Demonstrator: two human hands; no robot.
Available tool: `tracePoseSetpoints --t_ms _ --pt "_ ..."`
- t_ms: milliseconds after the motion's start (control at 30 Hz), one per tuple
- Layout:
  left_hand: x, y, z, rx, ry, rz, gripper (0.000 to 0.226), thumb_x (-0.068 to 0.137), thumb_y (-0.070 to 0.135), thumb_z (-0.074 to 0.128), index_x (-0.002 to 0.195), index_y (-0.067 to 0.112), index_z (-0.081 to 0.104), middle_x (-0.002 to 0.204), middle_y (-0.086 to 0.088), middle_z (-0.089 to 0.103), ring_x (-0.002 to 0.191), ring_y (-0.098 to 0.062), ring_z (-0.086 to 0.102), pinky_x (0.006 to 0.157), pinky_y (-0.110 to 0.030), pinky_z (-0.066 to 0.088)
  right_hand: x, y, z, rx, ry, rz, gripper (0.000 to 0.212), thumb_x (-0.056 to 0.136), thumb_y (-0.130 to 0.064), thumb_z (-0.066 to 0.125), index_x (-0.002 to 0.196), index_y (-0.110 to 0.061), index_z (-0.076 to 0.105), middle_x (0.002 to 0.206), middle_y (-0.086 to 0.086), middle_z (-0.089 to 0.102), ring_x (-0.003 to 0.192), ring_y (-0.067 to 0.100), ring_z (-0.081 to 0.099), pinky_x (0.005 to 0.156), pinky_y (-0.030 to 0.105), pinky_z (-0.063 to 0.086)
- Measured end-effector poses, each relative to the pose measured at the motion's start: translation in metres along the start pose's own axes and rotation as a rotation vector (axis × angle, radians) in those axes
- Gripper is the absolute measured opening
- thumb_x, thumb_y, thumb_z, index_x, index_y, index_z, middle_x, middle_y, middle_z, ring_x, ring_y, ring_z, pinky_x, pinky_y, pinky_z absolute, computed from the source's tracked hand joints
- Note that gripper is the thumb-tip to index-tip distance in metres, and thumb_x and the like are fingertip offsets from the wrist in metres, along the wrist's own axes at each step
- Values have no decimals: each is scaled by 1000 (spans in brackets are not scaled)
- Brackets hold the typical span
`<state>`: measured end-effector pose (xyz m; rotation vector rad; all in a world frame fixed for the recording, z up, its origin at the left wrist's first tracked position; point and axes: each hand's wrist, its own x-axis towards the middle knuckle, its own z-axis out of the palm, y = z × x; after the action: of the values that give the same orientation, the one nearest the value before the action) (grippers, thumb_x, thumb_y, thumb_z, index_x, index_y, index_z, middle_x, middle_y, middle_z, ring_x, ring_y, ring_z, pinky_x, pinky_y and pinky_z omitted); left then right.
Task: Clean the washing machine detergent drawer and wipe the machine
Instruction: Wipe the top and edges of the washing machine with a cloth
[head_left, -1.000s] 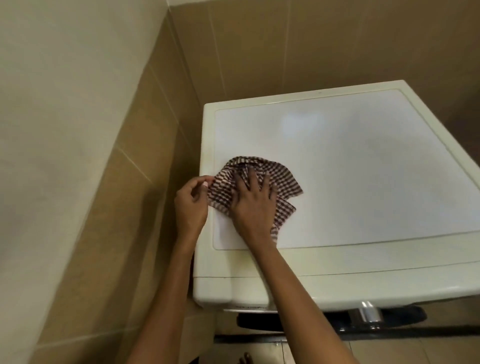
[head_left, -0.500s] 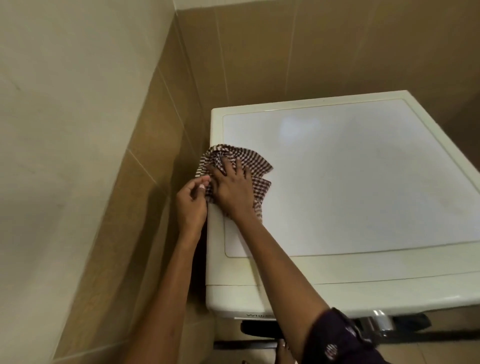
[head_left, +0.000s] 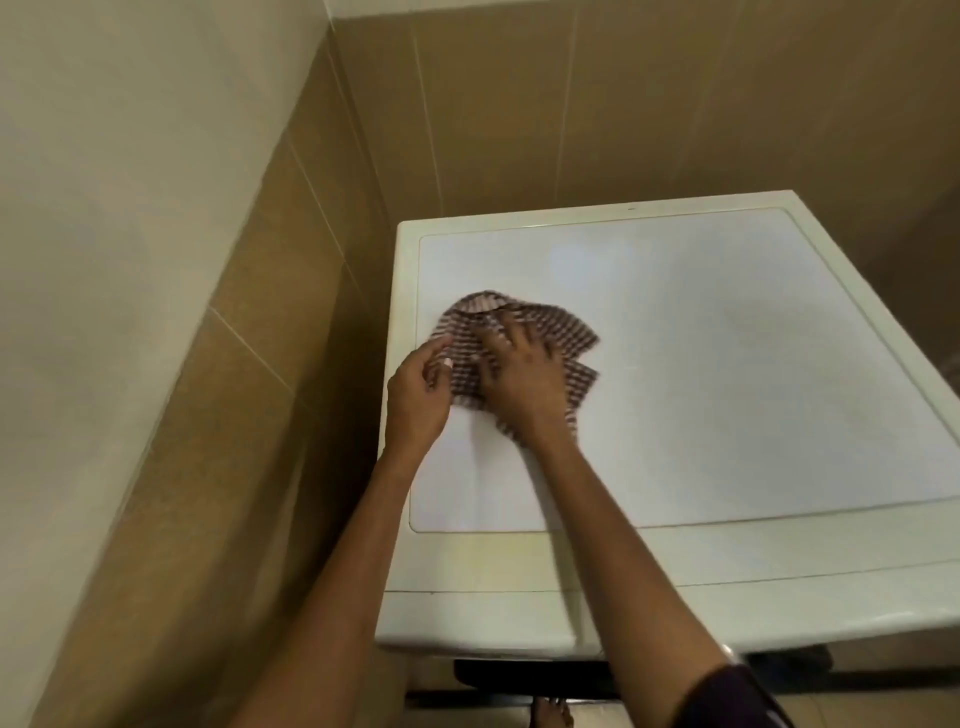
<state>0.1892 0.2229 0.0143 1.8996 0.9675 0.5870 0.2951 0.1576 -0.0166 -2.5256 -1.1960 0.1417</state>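
Observation:
A brown-and-white checked cloth (head_left: 563, 335) lies bunched on the left part of the white washing machine top (head_left: 727, 374). My right hand (head_left: 524, 382) presses down on the cloth with fingers spread. My left hand (head_left: 418, 392) is at the machine's left edge and pinches the cloth's left corner between thumb and fingers. The detergent drawer is out of sight from this angle.
Brown tiled walls close in on the machine at the left and at the back, with a narrow gap on the left side. A dark band (head_left: 519, 675) shows under the machine's front edge. A foot (head_left: 553, 714) stands on the floor below.
The cloth and my right hand slid from the machine's left edge rightward and a little toward me. My left hand followed, still holding the cloth's corner.

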Motion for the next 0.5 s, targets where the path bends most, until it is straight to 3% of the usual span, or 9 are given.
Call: tracePoseSetpoints --t_ms 133,200,267,333,400,467,500 --pt "0 3 0 -49 13 -13 32 95 4 47 124 11 58 131 -5 57 125 -17 50 98 -18 38 -1 72 -25 0 89 285 48 95 -41 36 142 -33 36 154 3 26 140 29 24 112 47 18" --pt "1 1 -4 -75 45 -22 32 95 3 46 123 10 59 130 -6 58 124 -17 50 98 -18 39 -19 69 -22 -61 141 376 47 94 -38 36 140 -32 41 152 6 31 138 34 28 111 50 21" --pt "1 2 -4 -92 79 -28 32 95 0 43 122 9 59 128 -6 59 123 -17 52 99 -19 39 -40 35 -10 -102 204 275 44 88 -37 40 128 -27 57 140 10 49 124 38 47 101 51 38" --pt "4 5 -3 -87 102 -34 34 95 -2 42 121 8 60 125 -6 61 120 -16 54 98 -20 39 -60 -9 5 -56 127 30 43 86 -37 43 125 -28 58 136 7 53 115 36 55 97 50 43" --pt "7 10 0 -56 107 -33 32 95 1 43 120 9 61 124 -5 62 118 -16 54 98 -19 39 -75 -40 10 -45 -30 -200 50 89 -42 29 135 -31 47 147 3 40 131 34 41 109 51 30" --pt "7 13 7 -3 113 -16 30 96 5 45 119 10 62 123 -4 62 117 -15 54 97 -18 38 -72 -38 5 -22 -152 -273 57 90 -45 17 142 -31 36 154 0 26 143 28 20 116 48 13" --pt "6 16 11 26 112 3 29 95 5 45 119 10 62 123 -4 62 117 -15 55 96 -17 37 -66 -26 1 -17 -146 -289 56 91 -44 20 142 -30 35 154 1 26 144 27 20 116 47 14"
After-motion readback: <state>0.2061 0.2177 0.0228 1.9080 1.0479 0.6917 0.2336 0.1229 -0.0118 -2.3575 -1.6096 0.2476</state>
